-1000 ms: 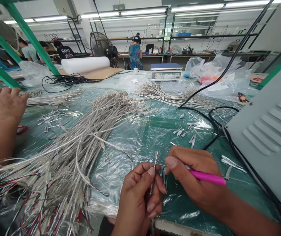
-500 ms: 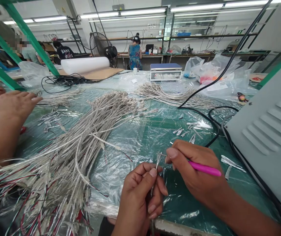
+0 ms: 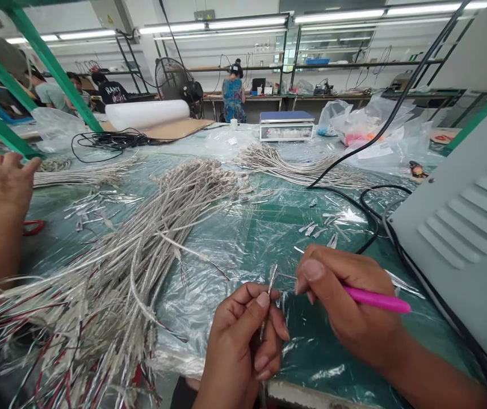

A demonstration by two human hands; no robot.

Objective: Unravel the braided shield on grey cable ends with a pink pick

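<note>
Low in the middle, my left hand [image 3: 243, 341] pinches a thin grey braided cable [image 3: 272, 278] between thumb and fingertips. The cable's frayed silvery end points up, and its lower part runs down through my curled fingers. Just to the right, my right hand [image 3: 349, 301] is closed round a pink-handled pick [image 3: 380, 299], held like a pen. The pick's thin metal shaft reaches left towards the cable end; whether the tip touches it I cannot tell. A big bundle of similar cables [image 3: 171, 210], with red, black, green and white wire ends, lies left of my hands.
A co-worker's hand [image 3: 0, 187] is at the left edge, near a red-handled tool [image 3: 33, 228]. Foil scraps [image 3: 311, 229] lie beyond my right hand. A grey vented machine [image 3: 460, 227] and black cord bound the right side. A scale [image 3: 286, 126] stands behind.
My right hand and the pick have moved right, away from the cable end. The frayed end looks narrower. The co-worker's arm at left has shifted left, uncovering more of the red-handled tool.
</note>
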